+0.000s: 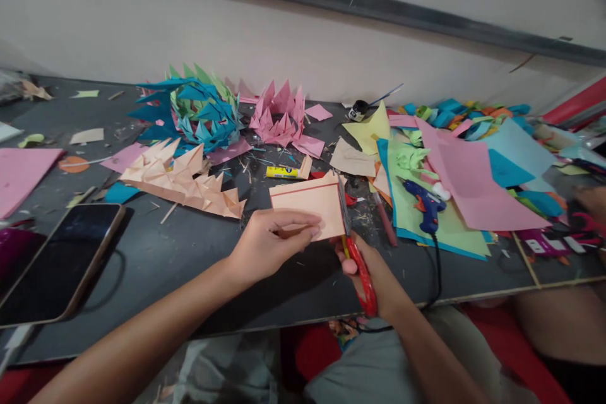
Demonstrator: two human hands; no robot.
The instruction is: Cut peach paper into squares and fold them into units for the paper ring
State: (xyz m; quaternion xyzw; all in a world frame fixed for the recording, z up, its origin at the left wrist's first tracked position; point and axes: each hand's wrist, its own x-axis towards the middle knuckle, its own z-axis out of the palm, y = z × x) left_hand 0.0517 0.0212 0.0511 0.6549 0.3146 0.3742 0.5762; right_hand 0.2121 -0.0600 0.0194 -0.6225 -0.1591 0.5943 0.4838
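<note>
My left hand [269,241] pinches a folded peach sheet of paper [310,202] by its lower edge, just above the dark table [189,252]. My right hand [374,278] is closed round the red handles of a pair of scissors [356,252]. The blades run up along the paper's right edge. Beside the paper lies a yellow glue stick [283,172].
Folded spiky paper shapes stand behind: peach [182,182], blue and green [194,110], pink [280,117]. A phone [61,262] lies at left. A blue glue gun [426,205] rests on loose coloured sheets [473,189] at right. Another person's hand [589,202] shows at the far right.
</note>
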